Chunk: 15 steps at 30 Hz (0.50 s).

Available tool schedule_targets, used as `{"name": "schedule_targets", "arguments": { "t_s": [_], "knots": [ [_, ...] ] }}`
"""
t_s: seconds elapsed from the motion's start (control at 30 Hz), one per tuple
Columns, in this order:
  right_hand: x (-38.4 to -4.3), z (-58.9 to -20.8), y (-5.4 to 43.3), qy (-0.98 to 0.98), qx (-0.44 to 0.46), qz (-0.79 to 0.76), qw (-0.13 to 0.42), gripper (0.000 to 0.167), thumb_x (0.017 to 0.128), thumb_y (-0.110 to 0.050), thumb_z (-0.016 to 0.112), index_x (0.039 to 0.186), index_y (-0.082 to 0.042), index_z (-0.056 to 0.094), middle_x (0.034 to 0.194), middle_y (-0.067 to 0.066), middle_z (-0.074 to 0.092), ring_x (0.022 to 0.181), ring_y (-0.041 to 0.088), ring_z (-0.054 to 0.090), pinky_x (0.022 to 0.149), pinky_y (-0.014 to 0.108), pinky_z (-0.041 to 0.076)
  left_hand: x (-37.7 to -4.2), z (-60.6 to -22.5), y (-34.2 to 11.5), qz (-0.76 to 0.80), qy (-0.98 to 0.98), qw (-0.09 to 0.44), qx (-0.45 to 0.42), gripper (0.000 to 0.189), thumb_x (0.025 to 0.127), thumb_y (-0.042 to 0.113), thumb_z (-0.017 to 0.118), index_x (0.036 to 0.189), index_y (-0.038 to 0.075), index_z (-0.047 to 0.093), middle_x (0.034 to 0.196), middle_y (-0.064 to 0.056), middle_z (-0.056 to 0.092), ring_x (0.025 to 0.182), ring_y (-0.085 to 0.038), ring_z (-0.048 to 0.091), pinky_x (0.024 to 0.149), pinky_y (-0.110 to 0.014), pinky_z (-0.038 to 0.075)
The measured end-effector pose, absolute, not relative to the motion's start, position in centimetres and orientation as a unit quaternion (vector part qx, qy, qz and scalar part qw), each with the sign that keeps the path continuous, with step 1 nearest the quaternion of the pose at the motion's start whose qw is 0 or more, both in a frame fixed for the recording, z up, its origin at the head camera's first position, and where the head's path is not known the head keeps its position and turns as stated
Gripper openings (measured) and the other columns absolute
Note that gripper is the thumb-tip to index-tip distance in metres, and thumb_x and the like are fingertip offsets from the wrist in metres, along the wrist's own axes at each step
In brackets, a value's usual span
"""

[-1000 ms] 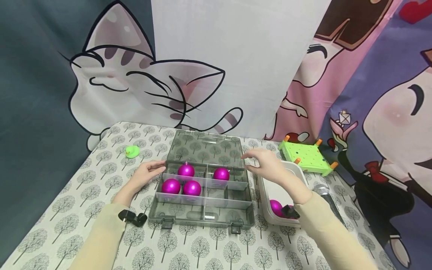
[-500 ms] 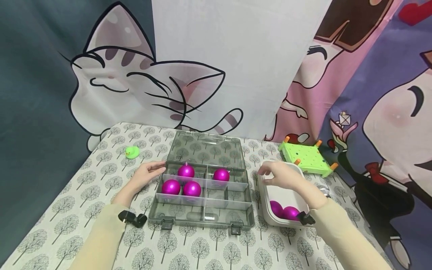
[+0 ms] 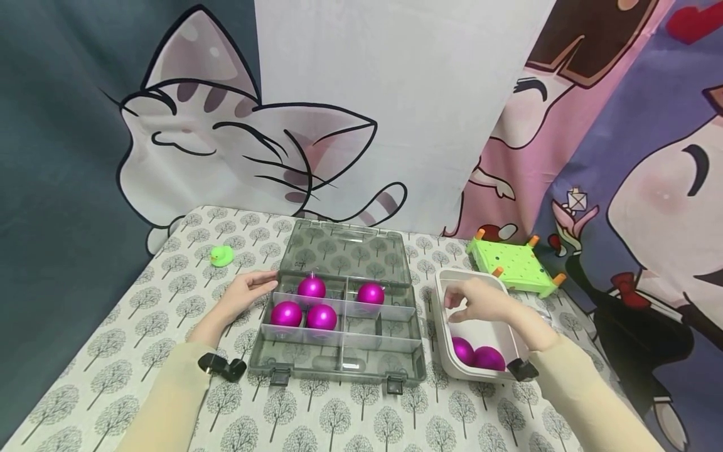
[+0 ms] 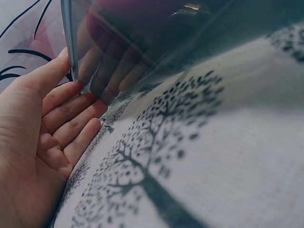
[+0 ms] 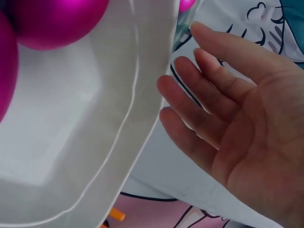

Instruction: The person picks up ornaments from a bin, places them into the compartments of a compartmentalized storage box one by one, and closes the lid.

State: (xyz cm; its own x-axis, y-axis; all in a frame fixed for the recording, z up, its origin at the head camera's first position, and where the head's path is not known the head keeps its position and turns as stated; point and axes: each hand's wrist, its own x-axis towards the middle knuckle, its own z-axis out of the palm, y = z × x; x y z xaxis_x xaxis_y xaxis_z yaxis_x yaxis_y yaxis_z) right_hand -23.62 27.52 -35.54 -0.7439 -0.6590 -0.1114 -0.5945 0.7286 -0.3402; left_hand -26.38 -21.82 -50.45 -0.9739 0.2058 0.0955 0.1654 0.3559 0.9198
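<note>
A smoky clear divided box (image 3: 384, 358) lies with its lid (image 3: 350, 254) folded back. Three shiny magenta Christmas baubles (image 3: 321, 317) sit in its left compartments and one bauble (image 3: 370, 293) in its upper right one. My left hand (image 3: 240, 294) is at the box's left wall, and in the left wrist view its straight fingertips (image 4: 71, 85) meet the clear plastic. Over the white tub (image 3: 443, 333) hovers my right hand (image 3: 480, 301), fingers relaxed and holding nothing. Two more magenta baubles (image 3: 488, 358) lie at the tub's near end, below that hand.
A green rubber duck (image 3: 221, 255) stands at the back left. Behind the tub is an upturned green toy table (image 3: 513, 262) with orange legs. A tree-print cloth (image 3: 333, 420) covers the table, and a cartoon curtain (image 3: 395, 94) hangs behind.
My right hand has moved right and down, from the divided box's right edge to over the white tub. The left hand and the baubles in the box stay put.
</note>
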Motion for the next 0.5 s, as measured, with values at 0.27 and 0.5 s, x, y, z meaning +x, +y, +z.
{"name": "schedule_targets", "arguments": {
  "t_s": [0.27, 0.5],
  "knots": [
    [-23.08, -35.99, 28.03, 0.925, -0.322, -0.140, 0.144, 0.023, 0.072, -0.015, 0.082, 0.086, -0.013, 0.065, 0.083, -0.005, 0.068, 0.081, 0.017, 0.065, 0.074, 0.037, 0.058, -26.56, -50.58, -22.04, 0.568, 0.815, 0.024, 0.112, 0.051, 0.097, 0.024, 0.061, 0.136, -0.006, 0.050, 0.137, -0.028, 0.053, 0.123, -0.045, 0.055, 0.108, -0.055, 0.041],
    [-22.69, -36.47, 28.17, 0.917, -0.322, -0.142, 0.186, 0.021, 0.072, -0.015, 0.081, 0.085, -0.011, 0.065, 0.084, -0.003, 0.069, 0.084, 0.021, 0.067, 0.075, 0.037, 0.059, -26.46, -50.61, -21.92, 0.564, 0.818, 0.020, 0.111, 0.050, 0.096, 0.024, 0.062, 0.135, -0.006, 0.051, 0.136, -0.028, 0.055, 0.122, -0.045, 0.056, 0.107, -0.055, 0.043]
  ]
}}
